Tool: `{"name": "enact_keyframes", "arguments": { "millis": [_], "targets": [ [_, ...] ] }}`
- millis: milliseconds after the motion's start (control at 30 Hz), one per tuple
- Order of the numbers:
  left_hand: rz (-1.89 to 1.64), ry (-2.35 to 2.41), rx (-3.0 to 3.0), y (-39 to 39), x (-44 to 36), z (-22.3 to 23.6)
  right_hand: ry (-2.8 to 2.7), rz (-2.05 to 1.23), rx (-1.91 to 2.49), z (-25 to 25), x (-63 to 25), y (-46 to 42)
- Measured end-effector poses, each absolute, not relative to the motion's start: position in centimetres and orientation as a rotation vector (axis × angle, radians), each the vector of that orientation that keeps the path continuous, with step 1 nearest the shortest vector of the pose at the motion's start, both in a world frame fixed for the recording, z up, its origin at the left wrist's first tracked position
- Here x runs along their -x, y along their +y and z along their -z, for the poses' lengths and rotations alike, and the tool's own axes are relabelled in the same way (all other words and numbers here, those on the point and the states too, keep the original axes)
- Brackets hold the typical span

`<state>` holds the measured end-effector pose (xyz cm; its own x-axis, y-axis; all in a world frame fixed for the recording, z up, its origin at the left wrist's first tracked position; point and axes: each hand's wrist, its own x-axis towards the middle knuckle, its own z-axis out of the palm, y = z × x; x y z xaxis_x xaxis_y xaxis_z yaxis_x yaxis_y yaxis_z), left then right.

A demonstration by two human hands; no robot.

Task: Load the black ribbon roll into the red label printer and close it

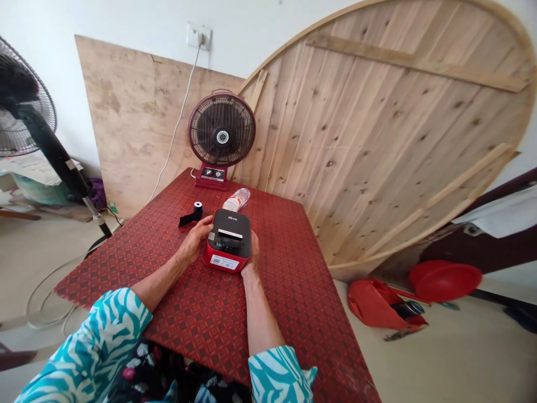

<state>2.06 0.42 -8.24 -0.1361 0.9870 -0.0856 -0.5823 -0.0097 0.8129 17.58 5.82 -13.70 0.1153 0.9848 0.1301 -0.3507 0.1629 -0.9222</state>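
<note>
A small boxy label printer [230, 224], red below with a black top, sits on the patterned red table top [289, 268]. A white strip crosses its lid, and a printed sticker shows on the side facing me. My left hand [198, 236] grips its left side, the thumb along the upper edge. Against the right side is my right hand [252, 256], fingers wrapped round and partly hidden behind the box. Just beyond it a clear plastic bottle [237, 200] lies on its side. A small roll with a black strip [195, 212] is left of the printer.
A dark red table fan [221, 140] stands at the table's far end. A round wooden board [377, 134] leans on the wall at right. A black pedestal fan [50, 140] is on the left. On the floor at right are a red bag [369, 305] and red basin [444, 280].
</note>
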Motion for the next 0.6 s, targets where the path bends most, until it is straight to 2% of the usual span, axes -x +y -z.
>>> {"name": "enact_keyframes", "arguments": {
  "millis": [600],
  "targets": [
    [-1.461,0.897,-0.84,0.5,-0.6,8.5,-0.865,-1.176,0.957,14.3,-17.2,5.8]
  ]
}}
